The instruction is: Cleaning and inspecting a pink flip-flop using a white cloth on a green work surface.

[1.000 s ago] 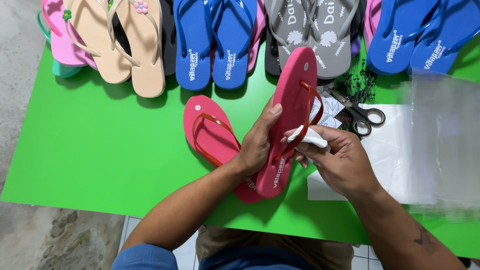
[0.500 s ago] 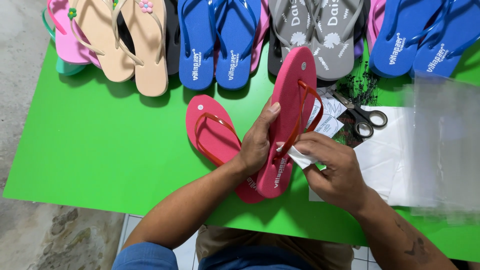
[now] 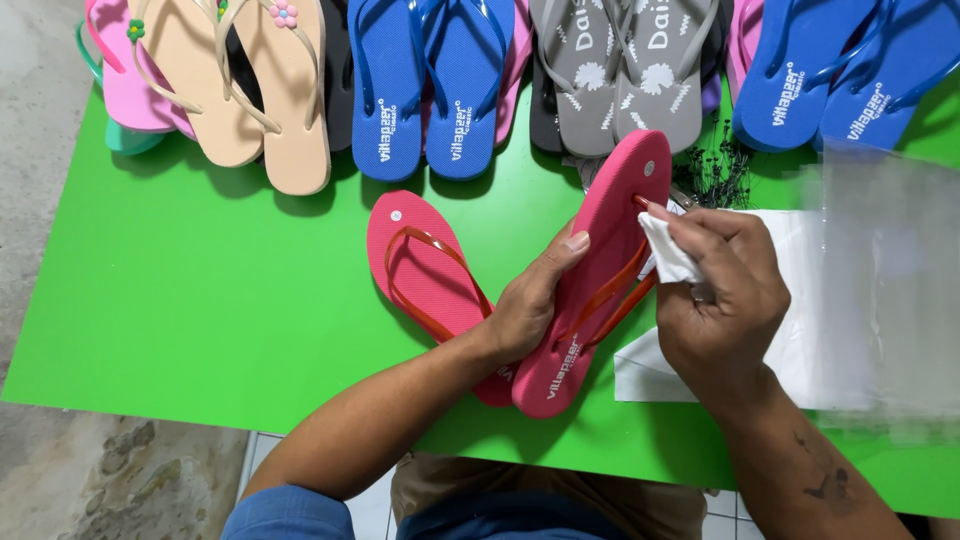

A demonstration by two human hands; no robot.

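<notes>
The left hand [image 3: 525,310] had its fingers [image 3: 572,243] clamped on the edge of a pink sandal [image 3: 592,262], thumb on the upper face, tilting it up on its side over the green worktop [image 3: 200,300]. The right hand [image 3: 718,290] had its fingers pinched together on a small white tag [image 3: 665,252], pressed against the sandal's orange strap [image 3: 610,295] near the toe hole; whether the tag was tied to the strap could not be made out, as the hand covered that spot.

Just left of the held sandal, its mate [image 3: 425,270] lay flat on the worktop, sole down, the heel end hidden under the left wrist and the tilted sandal. Under the right hand lay a white sheet [image 3: 640,375], and to its right a clear plastic bag [image 3: 880,290], blurred.

Along the far edge of the worktop ran a row of other sandals: a beige pair [image 3: 235,90] with small flowers on the straps, overlapping a light pink pair [image 3: 125,90]; a blue pair [image 3: 430,85]; a grey pair [image 3: 625,70]; and a second blue pair [image 3: 850,65] at the right. A dark clump of small fasteners [image 3: 715,170] sat near the held sandal's toe, between the grey and right-hand blue pairs.
</notes>
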